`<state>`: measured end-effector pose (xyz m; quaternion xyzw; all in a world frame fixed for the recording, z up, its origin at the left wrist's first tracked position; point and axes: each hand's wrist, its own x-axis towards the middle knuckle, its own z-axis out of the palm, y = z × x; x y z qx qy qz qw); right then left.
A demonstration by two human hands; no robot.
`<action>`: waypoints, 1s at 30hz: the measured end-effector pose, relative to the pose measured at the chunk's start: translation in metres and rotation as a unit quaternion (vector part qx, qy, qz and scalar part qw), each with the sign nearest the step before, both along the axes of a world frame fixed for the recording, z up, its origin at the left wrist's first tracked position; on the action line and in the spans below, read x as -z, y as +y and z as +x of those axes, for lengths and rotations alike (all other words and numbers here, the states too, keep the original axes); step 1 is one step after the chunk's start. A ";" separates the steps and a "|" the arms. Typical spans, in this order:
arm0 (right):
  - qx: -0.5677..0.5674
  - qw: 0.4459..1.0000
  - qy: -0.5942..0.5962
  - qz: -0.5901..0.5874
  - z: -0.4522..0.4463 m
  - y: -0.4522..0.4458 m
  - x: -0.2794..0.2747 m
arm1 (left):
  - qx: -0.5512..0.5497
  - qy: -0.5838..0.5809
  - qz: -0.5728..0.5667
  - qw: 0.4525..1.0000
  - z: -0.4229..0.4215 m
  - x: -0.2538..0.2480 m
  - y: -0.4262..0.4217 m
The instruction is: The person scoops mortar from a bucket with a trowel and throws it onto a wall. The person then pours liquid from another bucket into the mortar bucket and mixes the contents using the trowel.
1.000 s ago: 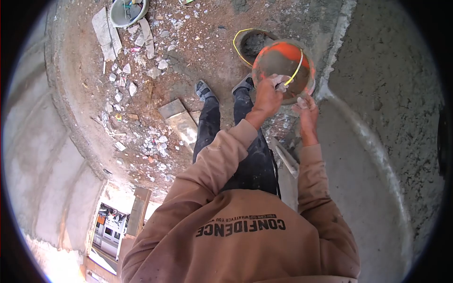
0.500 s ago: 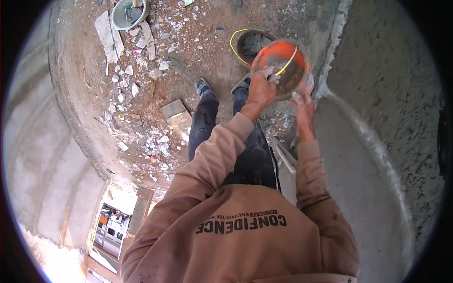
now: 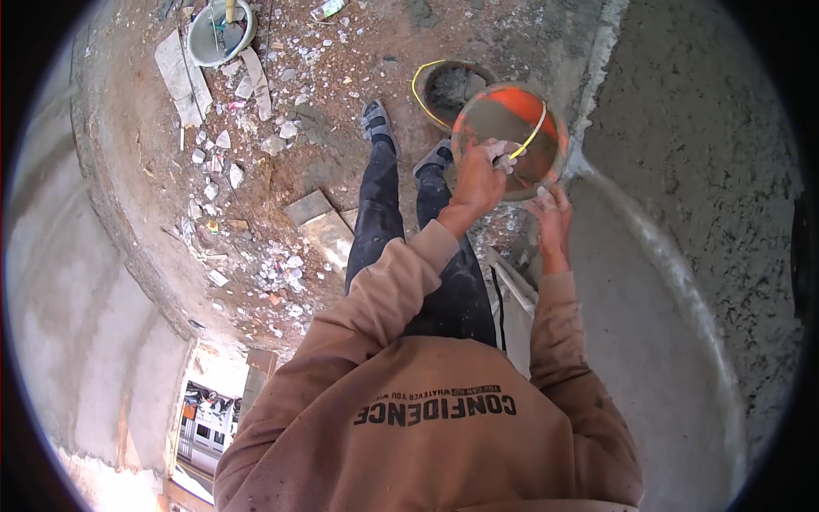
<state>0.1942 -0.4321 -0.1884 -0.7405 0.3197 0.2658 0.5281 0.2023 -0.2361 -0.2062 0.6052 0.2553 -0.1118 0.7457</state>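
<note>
An orange bucket (image 3: 505,119), its inside coated with grey mortar, hangs above the ground in front of my legs, its open top toward me. My left hand (image 3: 483,179) is closed around its yellow handle (image 3: 535,135). At the near right edge of the bucket, my right hand (image 3: 552,220) has its fingers pressed to the rim; their far side is partly hidden. Just beyond, a second bucket (image 3: 433,94) stands on the ground with grey mortar in it and a yellow handle lying to its left.
A pale basin (image 3: 198,44) with tools stands at the upper left beside flat boards (image 3: 182,81). Broken rubble (image 3: 236,176) litters the ground. Boards (image 3: 309,207) lie left of my legs. Grey mortar surfaces (image 3: 682,171) are at the right.
The orange bucket tipped and moved slightly left, then came back with its mouth facing me. Both hands moved with it. My left foot has stepped forward.
</note>
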 end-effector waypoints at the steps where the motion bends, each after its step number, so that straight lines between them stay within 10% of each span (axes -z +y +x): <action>1: 0.012 1.000 0.004 -0.006 -0.002 0.002 -0.001 | -0.002 -0.004 -0.007 1.000 0.002 -0.007 0.005; 13: 0.100 0.994 0.028 -0.038 -0.005 0.061 -0.006 | 0.131 -0.038 0.107 0.985 0.022 0.010 0.059; 20: 0.109 0.992 0.063 -0.020 -0.013 0.040 0.043 | 0.018 0.126 -0.064 0.990 0.016 -0.047 0.116; 25: -0.193 0.967 0.032 -0.164 0.025 0.043 0.154 | -0.077 0.158 -0.071 0.982 -0.013 -0.029 0.180; 30: -0.375 0.862 0.055 -0.336 0.076 0.061 0.312 | -0.109 0.117 0.105 0.981 -0.025 0.100 0.240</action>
